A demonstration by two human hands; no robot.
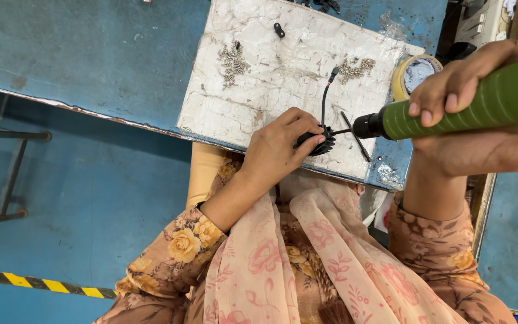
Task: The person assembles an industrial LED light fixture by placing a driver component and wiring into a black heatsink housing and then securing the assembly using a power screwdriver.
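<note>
My left hand (280, 144) grips a small black finned part (324, 141) with a black cable (326, 96) rising from it, pressed on the white board (271, 66). In my right hand (463, 114) is a green electric screwdriver (481, 103), held level, its black tip and bit touching the finned part from the right.
Two heaps of small screws (232, 60) (356, 68) lie on the board, with a small black clip (279, 29) near its far edge. A roll of tape (413, 75) sits at right. The blue table (91, 54) extends left; a striped floor line (37, 283) runs below.
</note>
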